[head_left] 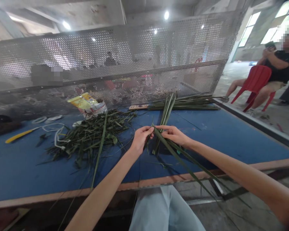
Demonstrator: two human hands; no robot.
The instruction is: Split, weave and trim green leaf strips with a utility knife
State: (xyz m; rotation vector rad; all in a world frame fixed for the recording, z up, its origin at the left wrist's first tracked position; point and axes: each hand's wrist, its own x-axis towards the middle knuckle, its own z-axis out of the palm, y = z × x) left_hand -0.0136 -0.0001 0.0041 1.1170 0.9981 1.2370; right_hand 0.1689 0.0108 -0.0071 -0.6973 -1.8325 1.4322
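My left hand (141, 139) and my right hand (174, 134) meet above the blue table top (219, 144), pinching long green leaf strips (180, 157) between fingers and thumbs. The strips cross at my fingertips, with some standing up towards the back and others trailing past the table's front edge. To the left of my hands lies a loose heap of cut green leaves (91, 138). Behind them, a long bundle of leaf strips (183, 102) rests along the table's far side.
A yellow bag (86, 104) stands at the far edge, near a yellow-handled tool (20, 135) and white cord (55, 128). A perforated metal screen (110, 54) rises behind the table. A seated person (279, 64) on a red chair (255, 80) is off to the right.
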